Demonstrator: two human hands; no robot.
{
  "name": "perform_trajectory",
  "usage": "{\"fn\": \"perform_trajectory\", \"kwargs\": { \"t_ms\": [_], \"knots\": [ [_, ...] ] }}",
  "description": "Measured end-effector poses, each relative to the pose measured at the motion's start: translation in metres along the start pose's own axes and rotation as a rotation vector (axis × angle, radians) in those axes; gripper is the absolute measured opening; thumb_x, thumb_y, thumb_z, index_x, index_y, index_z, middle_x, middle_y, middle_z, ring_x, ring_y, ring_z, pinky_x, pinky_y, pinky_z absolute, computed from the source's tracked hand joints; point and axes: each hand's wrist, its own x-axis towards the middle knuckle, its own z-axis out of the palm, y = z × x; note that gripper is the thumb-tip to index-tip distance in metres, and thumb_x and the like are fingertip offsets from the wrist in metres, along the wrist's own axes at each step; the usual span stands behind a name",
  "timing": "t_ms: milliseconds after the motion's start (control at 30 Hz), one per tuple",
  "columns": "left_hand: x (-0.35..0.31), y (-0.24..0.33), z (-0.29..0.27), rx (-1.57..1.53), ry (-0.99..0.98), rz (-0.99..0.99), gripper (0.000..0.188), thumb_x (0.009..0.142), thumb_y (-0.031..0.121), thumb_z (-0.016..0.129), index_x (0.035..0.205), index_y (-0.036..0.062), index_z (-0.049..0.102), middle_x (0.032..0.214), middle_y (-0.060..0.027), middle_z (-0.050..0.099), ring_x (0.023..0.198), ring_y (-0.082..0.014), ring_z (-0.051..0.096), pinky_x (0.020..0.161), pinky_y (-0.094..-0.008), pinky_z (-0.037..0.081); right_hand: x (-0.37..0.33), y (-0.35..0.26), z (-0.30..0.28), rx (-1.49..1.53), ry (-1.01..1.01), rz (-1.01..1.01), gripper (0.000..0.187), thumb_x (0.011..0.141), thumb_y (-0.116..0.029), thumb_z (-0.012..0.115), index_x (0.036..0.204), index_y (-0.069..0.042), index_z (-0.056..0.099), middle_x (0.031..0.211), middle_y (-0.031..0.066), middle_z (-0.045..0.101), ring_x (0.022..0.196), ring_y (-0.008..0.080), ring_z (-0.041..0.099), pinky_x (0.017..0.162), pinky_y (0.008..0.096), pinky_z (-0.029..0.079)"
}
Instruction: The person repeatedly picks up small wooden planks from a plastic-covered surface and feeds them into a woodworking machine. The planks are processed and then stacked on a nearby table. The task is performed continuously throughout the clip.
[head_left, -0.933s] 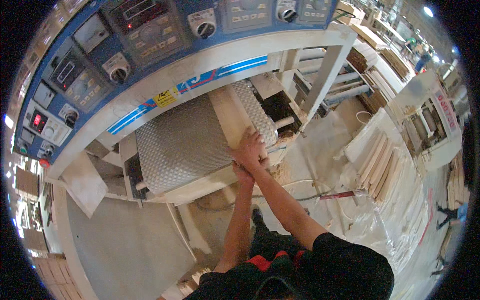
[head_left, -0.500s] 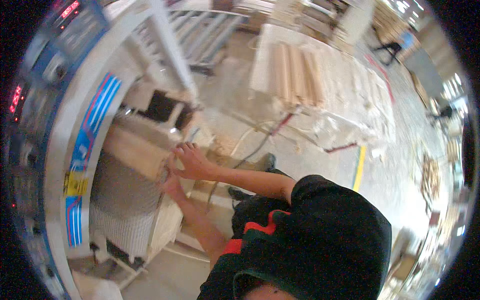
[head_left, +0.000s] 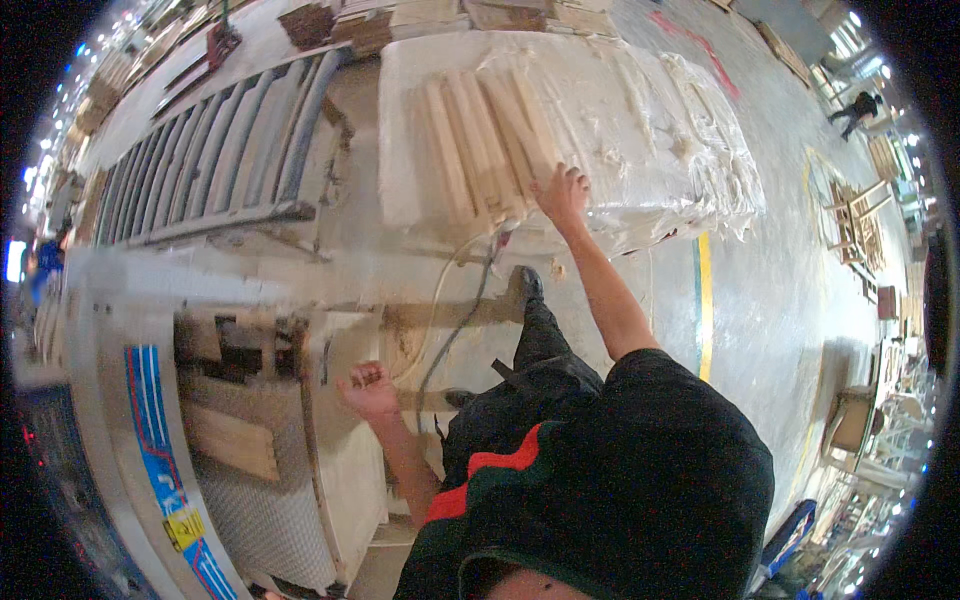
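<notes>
My right hand (head_left: 563, 194) is at the near end of a wooden strip (head_left: 522, 122), its fingers closed around that end. The strip lies slightly slanted beside several other wooden strips (head_left: 465, 150) on a plastic-wrapped stack (head_left: 620, 110). My left hand (head_left: 371, 391) hangs beside the machine's pale side panel (head_left: 348, 440), fingers curled, with nothing visible in them. On the machine's ribbed feed belt (head_left: 262, 515) lies a flat wooden board (head_left: 232, 440), apart from both hands.
The machine's frame carries a blue striped label (head_left: 152, 410) at left. A roller conveyor (head_left: 215, 150) stands at the far left. A dark hose (head_left: 462, 315) runs along the floor near my foot (head_left: 530, 285). A person (head_left: 857, 112) is far off at right.
Both hands have left the board on the machine, which sits farther in. My right hand has moved to the strips on the wrapped stack. The view has turned right.
</notes>
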Motion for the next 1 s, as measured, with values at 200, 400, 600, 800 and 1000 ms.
{"fn": "perform_trajectory", "kwargs": {
  "t_ms": [200,400,600,800,1000],
  "knots": [
    [-0.033,-0.223,0.154,0.925,-0.313,0.175,0.025,0.086,0.021,0.062,0.100,0.0020,0.055,0.086,-0.0083,0.056,0.074,-0.0205,0.058,0.070,-0.0354,0.050,0.084,0.038,0.041,0.359,-0.361,-0.009,0.042,0.087,-0.034,0.059,0.112,-0.002,0.047,0.104,0.0260,0.058,0.096,0.0442,0.059,0.076,0.0546,0.049],
    [-0.008,-0.399,0.248,1.798,-0.882,0.595,0.041,0.085,0.023,0.065,0.114,-0.0036,0.054,0.108,-0.0203,0.060,0.086,-0.0275,0.064,0.078,-0.0372,0.052,0.097,0.082,0.043,0.548,-0.164,0.096,0.030,0.086,-0.024,0.060,0.103,-0.002,0.050,0.086,0.0269,0.059,0.077,0.0484,0.059,0.065,0.0547,0.048],
    [-0.001,-0.478,0.285,2.277,-0.663,0.607,0.043,0.081,0.010,0.062,0.122,-0.0010,0.053,0.105,-0.0242,0.061,0.096,-0.0394,0.059,0.083,-0.0462,0.049,0.101,0.094,0.041,0.419,-0.301,0.027,0.043,0.084,-0.038,0.063,0.107,-0.003,0.054,0.094,0.0262,0.057,0.088,0.0442,0.057,0.071,0.0516,0.048],
    [0.002,-0.482,0.270,2.304,-0.874,0.931,0.025,0.082,0.010,0.058,0.105,0.0011,0.063,0.116,-0.0216,0.052,0.101,-0.0381,0.054,0.087,-0.0457,0.046,0.105,0.091,0.042,0.405,-0.308,0.008,0.057,0.083,-0.039,0.065,0.124,-0.005,0.046,0.109,0.0210,0.051,0.103,0.0414,0.051,0.080,0.0499,0.047],
    [0.005,-0.475,0.273,2.132,-0.620,0.944,0.043,0.088,0.017,0.054,0.123,-0.0070,0.049,0.124,-0.0266,0.048,0.113,-0.0442,0.046,0.097,-0.0510,0.038,0.125,0.081,0.020,0.380,-0.470,0.023,0.073,0.079,-0.041,0.069,0.131,-0.001,0.038,0.115,0.0238,0.049,0.107,0.0426,0.049,0.083,0.0497,0.047]
  ]
}}
